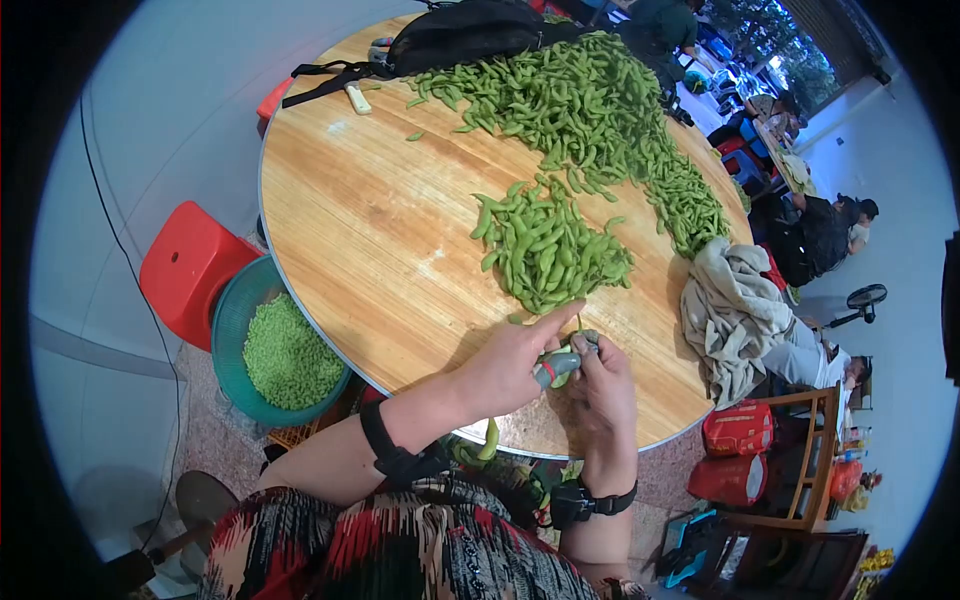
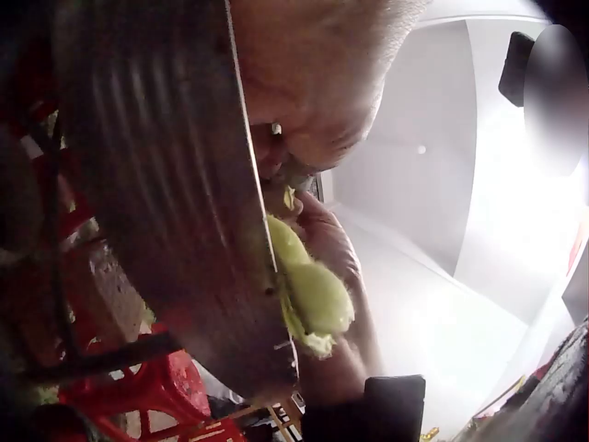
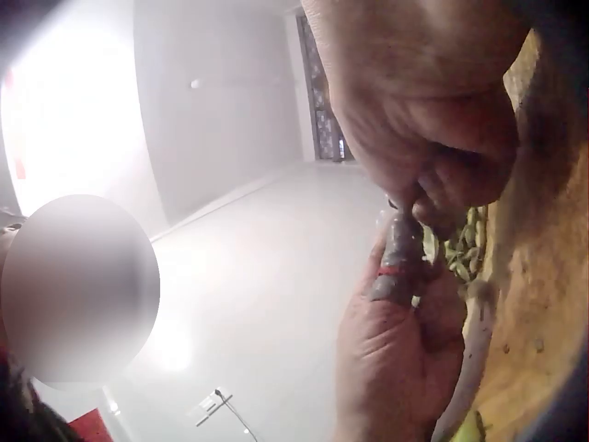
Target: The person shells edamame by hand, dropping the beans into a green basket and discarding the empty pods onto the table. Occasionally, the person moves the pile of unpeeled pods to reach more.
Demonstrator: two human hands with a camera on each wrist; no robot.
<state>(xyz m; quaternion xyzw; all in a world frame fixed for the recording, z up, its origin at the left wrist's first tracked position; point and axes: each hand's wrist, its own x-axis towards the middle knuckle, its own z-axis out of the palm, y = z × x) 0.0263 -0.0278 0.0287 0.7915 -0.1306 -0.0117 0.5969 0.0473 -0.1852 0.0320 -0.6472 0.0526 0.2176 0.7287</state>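
Note:
My left hand (image 1: 500,368) and right hand (image 1: 605,390) meet over the near edge of the round table, tips together. Between them, a green soybean pod (image 1: 562,379) is pinched, mostly hidden by the fingers. A grey thumb cover (image 1: 556,368) with a red band sits on the left thumb and presses against the pod; in the right wrist view the cover (image 3: 401,253) touches the right fingertips. The left index finger points forward. Just ahead lies a small pile of pods (image 1: 545,245). Another pod (image 2: 317,295) lies at the table edge, also seen as a curved pod (image 1: 490,440) overhead.
A large heap of pods (image 1: 590,100) covers the far side of the table (image 1: 350,200), beside a black bag (image 1: 465,38). A beige cloth (image 1: 735,310) lies at the right edge. Lower left stand a green basket (image 1: 225,370) of shelled beans (image 1: 290,350) and a red stool (image 1: 195,270).

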